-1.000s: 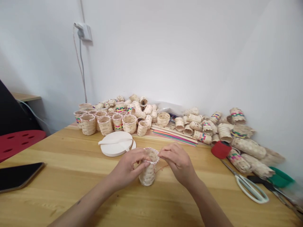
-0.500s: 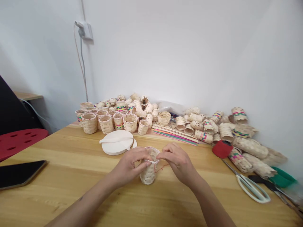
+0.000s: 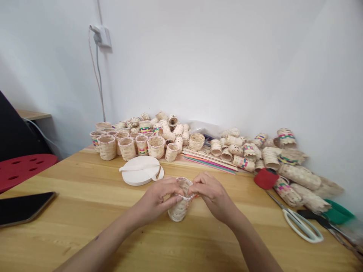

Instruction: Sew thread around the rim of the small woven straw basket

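Your left hand [image 3: 159,199] and right hand [image 3: 213,194] pinch a white strip [image 3: 187,197] against the rim of a woven basket [image 3: 179,210], fingers pressed together. The basket stands upright in front of you, above the wooden table [image 3: 70,185]. Your fingers hide most of the rim, and you cannot tell whether its base touches the table

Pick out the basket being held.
The woven basket between the left hand and right hand; all the others sit heaped by the wall.
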The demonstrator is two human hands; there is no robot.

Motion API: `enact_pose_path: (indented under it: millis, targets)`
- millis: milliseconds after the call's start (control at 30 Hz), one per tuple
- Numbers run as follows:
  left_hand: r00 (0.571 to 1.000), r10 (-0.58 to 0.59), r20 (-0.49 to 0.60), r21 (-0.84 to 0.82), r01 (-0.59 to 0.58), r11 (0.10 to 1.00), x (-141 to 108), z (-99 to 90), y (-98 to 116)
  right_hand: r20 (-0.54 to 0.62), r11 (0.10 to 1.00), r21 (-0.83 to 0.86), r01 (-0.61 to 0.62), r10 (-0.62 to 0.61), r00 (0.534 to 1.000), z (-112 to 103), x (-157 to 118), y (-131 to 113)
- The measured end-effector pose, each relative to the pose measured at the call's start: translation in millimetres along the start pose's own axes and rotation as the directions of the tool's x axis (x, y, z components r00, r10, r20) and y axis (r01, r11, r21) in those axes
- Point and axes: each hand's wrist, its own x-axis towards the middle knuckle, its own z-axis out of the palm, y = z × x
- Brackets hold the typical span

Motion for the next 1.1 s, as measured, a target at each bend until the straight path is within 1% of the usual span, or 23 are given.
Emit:
enact_pose_path:
  millis: [133, 267, 367, 533, 600, 667, 733, 767, 800, 833, 900, 933, 967, 1033, 1100]
  targets:
    - [0.999, 0.000, 0.052, -0.012, 0.001, 1.000, -1, -0.4, 5, 0.080, 1.000, 0.009, -0.025, 0.024, 0.996, -4, 1, -5]
    - [0.997, 0.014, 0.075, -0.011, -0.013, 1.000, -2, 0.9, 3, 0.119, 0.999, 0.035, 0.000, -0.004, 0.993, -4, 2, -10]
    - [0.999, 0.012, 0.045, -0.002, -0.012, 1.000, -2, 1.8, -1, 0.098, 0.999, 0.030, -0.024, 0.021, 0.995, -5, 1, -9]
    - [1.000, 0.002, 0.010, -0.003, -0.002, 1.000, -1, 1.9, -2, 0.046, 0.988, 0.080, -0.134, 0.131, 0.990, -8, 1, -7]
    - [1.000, -0.005, 0.002, 0.001, 0.005, 1.000, -1, 2.0, -1, 0.020, 0.980, 0.081, -0.180, 0.178, 0.984, -6, 2, -9]
    - [1.000, -0.001, 0.006, -0.002, 0.001, 1.000, 0, 2.5, 0, 0.026, 0.978, 0.079, -0.195, 0.193, 0.981, -2, 2, -12]
    - [1.000, 0.007, 0.022, -0.011, -0.006, 1.000, 0, 3.4, 0, 0.061, 0.981, 0.094, -0.171, 0.165, 0.984, 2, 2, -15]
    - [1.000, 0.008, 0.022, -0.015, -0.008, 1.000, 0, 4.0, 0, 0.066, 0.982, 0.105, -0.156, 0.150, 0.987, 4, 2, -15]
    - [1.000, 0.006, 0.008, -0.016, -0.006, 1.000, 0, 4.6, -1, 0.046, 0.984, 0.109, -0.144, 0.140, 0.989, 5, 2, -15]
    - [1.000, -0.003, -0.020, -0.016, 0.003, 1.000, 0, 5.4, -2, 0.000, 0.987, 0.102, -0.126, 0.127, 0.992, 6, 2, -14]
    - [0.994, -0.043, -0.101, -0.021, 0.041, 0.999, 0, 6.7, -5, -0.129, 0.996, 0.045, -0.075, 0.081, 0.988, 7, 2, -11]
    - [0.988, -0.073, -0.138, -0.029, 0.070, 0.997, 1, 7.3, -7, -0.184, 0.999, 0.001, -0.044, 0.043, 0.982, 8, 2, -10]
    - [0.981, -0.109, -0.162, -0.040, 0.104, 0.994, 1, 7.8, -8, -0.212, 0.999, -0.045, -0.008, -0.002, 0.977, 10, 3, -10]
    - [0.969, -0.177, -0.171, -0.069, 0.167, 0.983, 2, 8.6, -10, -0.203, 0.991, -0.123, 0.044, -0.069, 0.977, 14, 4, -10]
    - [0.965, -0.208, -0.160, -0.089, 0.196, 0.977, 3, 9.5, -11, -0.173, 0.982, -0.176, 0.064, -0.095, 0.980, 19, 5, -10]
